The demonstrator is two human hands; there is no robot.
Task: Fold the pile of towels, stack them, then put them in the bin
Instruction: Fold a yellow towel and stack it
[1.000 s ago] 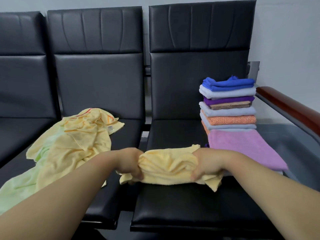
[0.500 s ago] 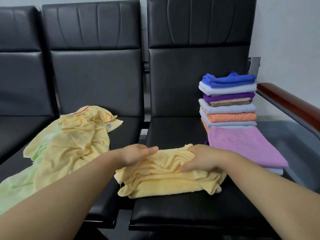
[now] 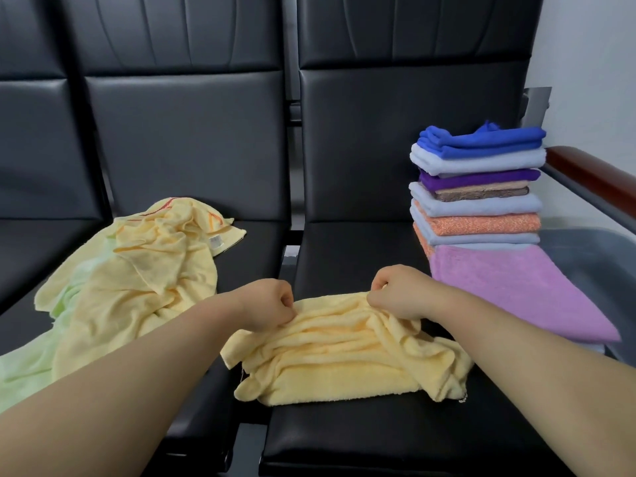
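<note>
Hands pinch the yellow towel (image 3: pixel 344 359) on the bench (image 3: pixel 361 438): left hand (image 3: pixel 272 306) at ten o'clock, right hand (image 3: pixel 395 292) at one; folded stack (image 3: pixel 478 187) at two.

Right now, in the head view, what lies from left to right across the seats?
Green towel → crumpled yellow towel → left hand → right hand (both pinching the half-folded yellow towel) → folded stack → wooden armrest.

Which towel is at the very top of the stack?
The bright blue towel. It sits on a pale towel, with nothing above it.
</note>
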